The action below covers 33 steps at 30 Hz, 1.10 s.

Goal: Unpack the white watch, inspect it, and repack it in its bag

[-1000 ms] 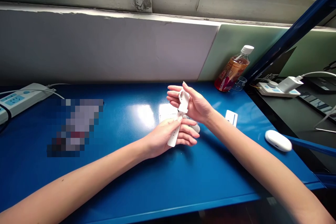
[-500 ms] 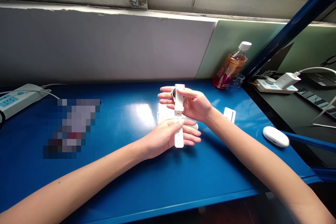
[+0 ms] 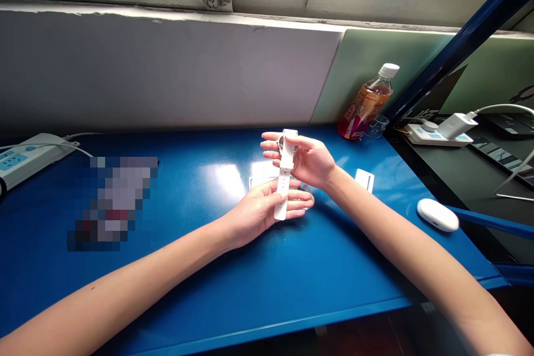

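Note:
A white wristwatch point(image 3: 284, 178) is held up between my hands above the blue table, its strap hanging lengthwise toward me. My right hand point(image 3: 311, 160) grips the upper part near the round watch case, thumb over the strap and fingers behind. Lower down, my left hand point(image 3: 265, 206) pinches the strap's holed end, its thumb in front and its fingers stretched out behind. Part of a pale, flat thing point(image 3: 256, 181) shows on the table behind my hands; they hide most of it.
A drink bottle point(image 3: 365, 105) stands at the back right by a clear cup point(image 3: 377, 127). Nearer lie a white card point(image 3: 364, 180) and a white rounded case point(image 3: 438, 215). Power strips point(image 3: 33, 157) sit at both sides. A blurred-out object point(image 3: 120, 194) lies at left.
The watch has tilted, its lower strap end moving up and slightly left. My right hand's fingertips have shifted a little right, and my left hand has risen slightly.

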Each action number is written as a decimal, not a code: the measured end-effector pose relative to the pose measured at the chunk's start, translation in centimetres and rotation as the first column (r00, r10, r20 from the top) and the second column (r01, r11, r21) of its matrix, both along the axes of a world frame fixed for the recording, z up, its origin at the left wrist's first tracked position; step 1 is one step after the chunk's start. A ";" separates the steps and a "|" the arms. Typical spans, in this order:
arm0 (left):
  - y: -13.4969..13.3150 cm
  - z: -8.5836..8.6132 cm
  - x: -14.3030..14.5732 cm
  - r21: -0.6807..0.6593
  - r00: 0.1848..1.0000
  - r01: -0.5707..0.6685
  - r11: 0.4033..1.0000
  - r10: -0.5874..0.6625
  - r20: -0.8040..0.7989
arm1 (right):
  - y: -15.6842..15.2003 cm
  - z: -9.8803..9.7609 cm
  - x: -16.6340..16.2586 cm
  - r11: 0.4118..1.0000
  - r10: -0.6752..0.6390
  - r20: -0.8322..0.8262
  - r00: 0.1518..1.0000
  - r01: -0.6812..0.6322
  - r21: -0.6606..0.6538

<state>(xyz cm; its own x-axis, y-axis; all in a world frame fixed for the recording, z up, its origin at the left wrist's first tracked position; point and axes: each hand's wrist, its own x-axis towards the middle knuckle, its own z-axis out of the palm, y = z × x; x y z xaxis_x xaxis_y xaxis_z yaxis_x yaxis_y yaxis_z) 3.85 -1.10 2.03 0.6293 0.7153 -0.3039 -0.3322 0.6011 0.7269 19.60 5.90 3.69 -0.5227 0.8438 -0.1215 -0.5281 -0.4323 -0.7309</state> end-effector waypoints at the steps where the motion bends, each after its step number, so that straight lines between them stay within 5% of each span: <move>1: 0.0 0.0 0.0 0.006 1.000 0.009 1.000 -0.009 0.000 | 0.0 0.0 0.0 1.000 0.010 0.006 1.000 -0.010 0.001; 15: 0.2 -0.1 -0.4 0.007 0.996 0.093 0.996 -0.093 0.015 | 0.0 -0.1 0.4 0.982 0.170 0.030 0.985 -0.172 0.072; 33: 0.3 0.0 -0.3 -0.046 0.991 0.126 0.991 -0.123 0.050 | 0.2 0.1 0.8 0.989 0.143 0.026 0.989 -0.144 0.037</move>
<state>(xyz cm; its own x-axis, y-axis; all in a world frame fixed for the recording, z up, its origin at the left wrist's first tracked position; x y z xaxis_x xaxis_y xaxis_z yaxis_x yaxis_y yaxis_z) 3.54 -0.79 2.04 0.7268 0.6157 -0.3045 -0.2856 0.6740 0.6813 20.42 6.14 3.81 -0.6363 0.7643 -0.1042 -0.4448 -0.4739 -0.7599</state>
